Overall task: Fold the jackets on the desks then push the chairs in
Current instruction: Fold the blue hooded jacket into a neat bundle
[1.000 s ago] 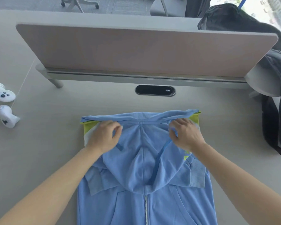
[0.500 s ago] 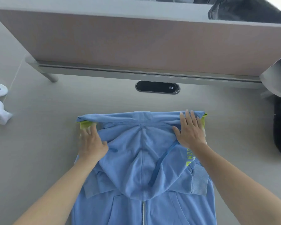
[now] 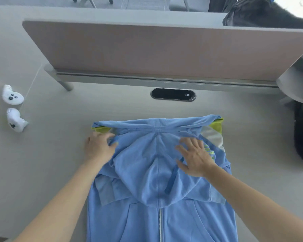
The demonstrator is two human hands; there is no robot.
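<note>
right hand (image 3: 196,158) slid inward | flat on jacket (image 3: 156,173) | left hand (image 3: 98,147) at edge

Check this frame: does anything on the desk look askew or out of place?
Nothing is spilled or damaged. The blue jacket is folded unevenly: its far right corner shows a wide green-and-white patch, the left only a sliver. The hood lies wrinkled. A dark jacket sits heaped, unfolded, beyond the divider.
</note>
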